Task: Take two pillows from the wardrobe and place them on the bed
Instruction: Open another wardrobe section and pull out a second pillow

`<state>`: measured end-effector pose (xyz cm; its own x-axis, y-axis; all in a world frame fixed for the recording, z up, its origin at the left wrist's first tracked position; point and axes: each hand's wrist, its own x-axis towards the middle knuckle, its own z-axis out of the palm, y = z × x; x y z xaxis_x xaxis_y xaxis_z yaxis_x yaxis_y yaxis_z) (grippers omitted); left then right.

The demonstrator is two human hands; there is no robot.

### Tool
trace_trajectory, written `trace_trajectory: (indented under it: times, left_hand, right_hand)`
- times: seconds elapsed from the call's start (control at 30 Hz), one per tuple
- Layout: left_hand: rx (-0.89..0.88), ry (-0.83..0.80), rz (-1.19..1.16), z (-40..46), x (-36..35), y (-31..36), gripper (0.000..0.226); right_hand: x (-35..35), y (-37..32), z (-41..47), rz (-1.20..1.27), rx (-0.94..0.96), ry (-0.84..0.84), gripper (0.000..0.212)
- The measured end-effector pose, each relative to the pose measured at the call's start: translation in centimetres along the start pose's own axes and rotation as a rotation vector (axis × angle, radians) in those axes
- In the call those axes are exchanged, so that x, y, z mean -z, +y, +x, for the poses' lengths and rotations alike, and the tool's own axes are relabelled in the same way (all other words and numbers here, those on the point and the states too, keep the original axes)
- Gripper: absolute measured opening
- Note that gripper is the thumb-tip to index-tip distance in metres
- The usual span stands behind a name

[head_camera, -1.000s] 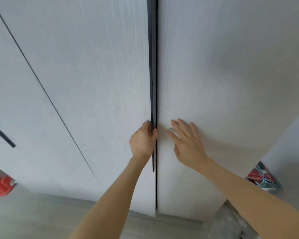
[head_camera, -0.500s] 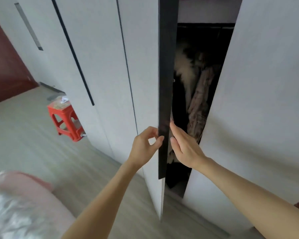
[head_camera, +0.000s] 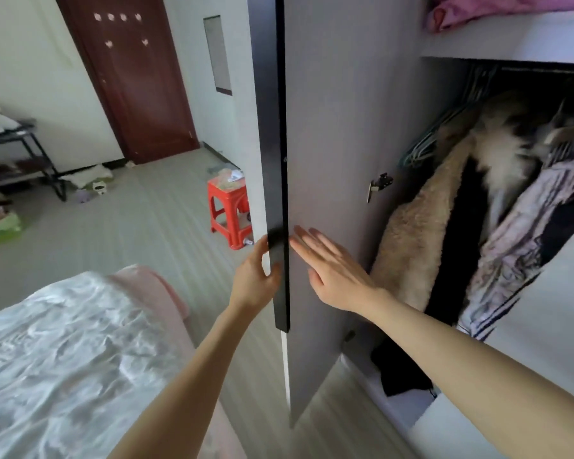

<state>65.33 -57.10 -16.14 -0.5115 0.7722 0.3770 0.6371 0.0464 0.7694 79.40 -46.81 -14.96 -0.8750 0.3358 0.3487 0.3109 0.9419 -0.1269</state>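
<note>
1. The wardrobe door (head_camera: 328, 160) is swung open to the left, and its dark edge strip (head_camera: 272, 127) is pinched low down by the left hand (head_camera: 256, 276), thumb on the near side and fingers wrapped round the far side.
2. The right hand (head_camera: 332, 273) is laid flat on the inner face of the door, fingers straight and spread; nothing is gripped by it.
3. No pillow can be identified for certain. Hanging coats (head_camera: 444, 210) are seen in the open wardrobe on the right, and a pink bundle (head_camera: 497, 8) lies on the upper shelf (head_camera: 511, 41); whether that bundle is a pillow or bedding cannot be told.
4. Pillows are judged to be light, soft and bulky, easily squashed and not fragile; a slippery cover may let them slide.
5. A grip with both hands at opposite sides is advised, fingers sunk into the filling, or each pillow may be taken by a corner.
6. The bed (head_camera: 63, 359) lies near on the left, its pale cover rumpled; a red stool (head_camera: 227, 210) stands further off on the floor.
</note>
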Motion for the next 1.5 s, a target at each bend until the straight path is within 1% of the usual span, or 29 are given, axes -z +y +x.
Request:
trace_trajectory:
  times: [0.07,0.13,0.2,0.23,0.33,0.43,0.53,0.67,0.77,0.83,0.9,0.97,1.03,1.23,1.33,1.4,1.47,1.5]
  left_hand:
    - [0.024,-0.012,-0.027,0.6,0.7,-0.5,0.061]
    - [0.095,-0.024,-0.094,1.6,1.7,-1.1,0.063]
    - [0.153,-0.024,-0.097,2.6,2.4,-1.5,0.067]
    - [0.175,-0.005,-0.063,2.9,2.5,-1.6,0.071]
    - [0.204,0.121,0.032,2.9,2.6,-2.1,0.081]
    - [0.216,0.186,0.045,2.3,2.0,-3.0,0.083]
    - [0.209,0.200,0.010,2.1,1.7,-4.0,0.081]
    - [0.093,0.163,0.064,4.4,2.6,-4.9,0.079]
    - [0.078,0.214,-0.079,7.1,3.8,-4.2,0.072]
    - [0.066,0.224,-0.104,8.7,4.1,-3.4,0.066]
    - [0.096,0.241,-0.086,9.8,3.8,-3.1,0.062]
    - [0.167,0.294,-0.078,10.1,3.5,-3.1,0.062]
    - [0.184,0.314,-0.075,10.6,3.9,-3.1,0.060]
    - [0.259,0.260,0.035,12.5,5.5,-2.8,0.056]
    - [0.262,0.245,0.012,12.7,5.4,-2.0,0.054]
    - [0.267,0.281,-0.005,12.3,5.1,-1.7,0.046]
    - [0.266,0.333,0.047,11.7,4.9,-2.0,0.034]
    - [0.269,0.357,0.062,11.4,4.9,-2.2,0.032]
  right_hand:
    - [-0.5,-0.4,1.5,-0.015,-0.030,-0.040,0.060]
    - [-0.9,-0.9,2.7,0.003,-0.067,-0.067,0.056]
    - [-1.0,-1.1,3.3,0.010,-0.084,-0.083,0.053]
    - [-1.0,-1.0,3.2,0.011,-0.082,-0.083,0.052]
    - [-0.4,-0.1,2.9,0.010,-0.075,-0.068,0.048]
    - [0.5,1.6,1.7,-0.014,-0.113,-0.053,0.046]
    - [1.2,3.2,0.0,-0.032,-0.185,-0.045,0.045]
    - [1.4,4.0,-1.4,-0.020,-0.246,-0.038,0.046]
    - [1.2,3.8,-0.7,0.020,-0.252,-0.021,0.046]
    - [1.0,3.2,0.1,0.056,-0.247,0.004,0.045]
    - [0.5,2.4,0.6,0.095,-0.254,0.018,0.045]
    - [0.0,1.7,0.8,0.137,-0.262,0.001,0.045]
    - [-0.2,1.3,1.2,0.169,-0.271,-0.016,0.045]
    - [0.2,1.7,1.7,0.187,-0.302,-0.040,0.046]
    - [0.7,2.2,2.2,0.176,-0.310,-0.034,0.045]
    - [0.7,2.3,2.4,0.171,-0.305,-0.034,0.045]
    - [0.6,2.1,2.6,0.173,-0.297,-0.045,0.045]
    - [0.5,2.0,2.6,0.170,-0.294,-0.048,0.045]
